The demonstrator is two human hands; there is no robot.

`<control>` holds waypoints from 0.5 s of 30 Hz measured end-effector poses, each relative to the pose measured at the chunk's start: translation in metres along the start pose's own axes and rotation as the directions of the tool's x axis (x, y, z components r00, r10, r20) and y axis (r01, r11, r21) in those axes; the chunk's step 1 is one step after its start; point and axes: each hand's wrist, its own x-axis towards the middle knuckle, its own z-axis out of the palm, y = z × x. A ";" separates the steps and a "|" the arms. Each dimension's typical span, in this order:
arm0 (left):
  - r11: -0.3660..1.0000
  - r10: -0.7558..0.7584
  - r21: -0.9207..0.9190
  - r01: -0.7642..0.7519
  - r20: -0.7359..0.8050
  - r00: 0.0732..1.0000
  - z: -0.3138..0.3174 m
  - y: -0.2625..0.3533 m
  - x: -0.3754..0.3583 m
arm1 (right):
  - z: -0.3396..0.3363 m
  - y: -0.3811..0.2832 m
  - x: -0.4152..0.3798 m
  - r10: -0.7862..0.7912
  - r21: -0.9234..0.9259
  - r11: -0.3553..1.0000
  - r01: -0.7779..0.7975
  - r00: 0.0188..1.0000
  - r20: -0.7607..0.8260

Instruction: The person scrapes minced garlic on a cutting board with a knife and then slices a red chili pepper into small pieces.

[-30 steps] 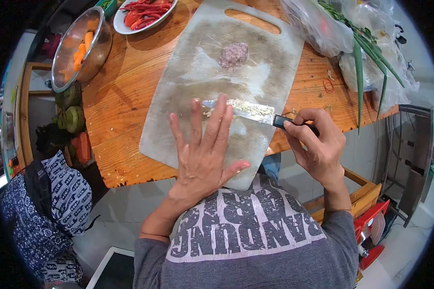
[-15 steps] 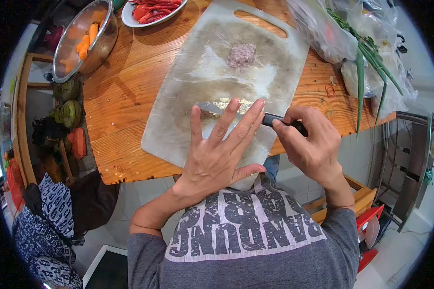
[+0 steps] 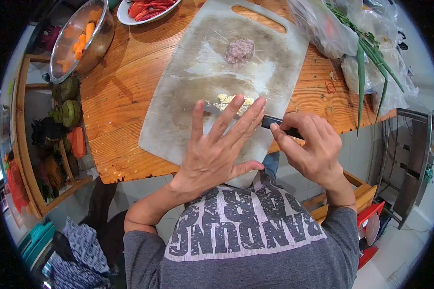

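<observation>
My right hand [image 3: 309, 144] is closed around the black handle of a knife [image 3: 272, 122] at the right side of a worn white cutting board [image 3: 171, 91]. My left hand [image 3: 212, 151] lies over the blade with its fingers spread, hiding most of it. Finely chopped pale bits, which look like garlic [image 3: 230, 101], are gathered along the blade, just past my left fingertips. Farther up the board sits a small heap of minced pinkish-purple shallot or onion [image 3: 239, 51].
A metal bowl of carrots [image 3: 82, 43] and a white plate of red chillies [image 3: 146, 10] stand at the far left. Plastic bags [image 3: 323, 29] with green leaves [image 3: 371, 53] lie at the right, near a red rubber band [image 3: 330, 87]. Patterned cloth [image 3: 84, 245] shows at lower left.
The left hand stays spread over the blade and the right hand keeps the handle, with only slight shifts. More chopped garlic shows now. At lower left, the patterned cloth has moved right and down.
</observation>
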 end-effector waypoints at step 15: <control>0.990 -0.043 -0.131 0.053 0.077 0.996 0.004 -0.008 0.003 | -0.010 0.008 -0.016 0.041 0.004 0.999 -0.041 0.999 -0.008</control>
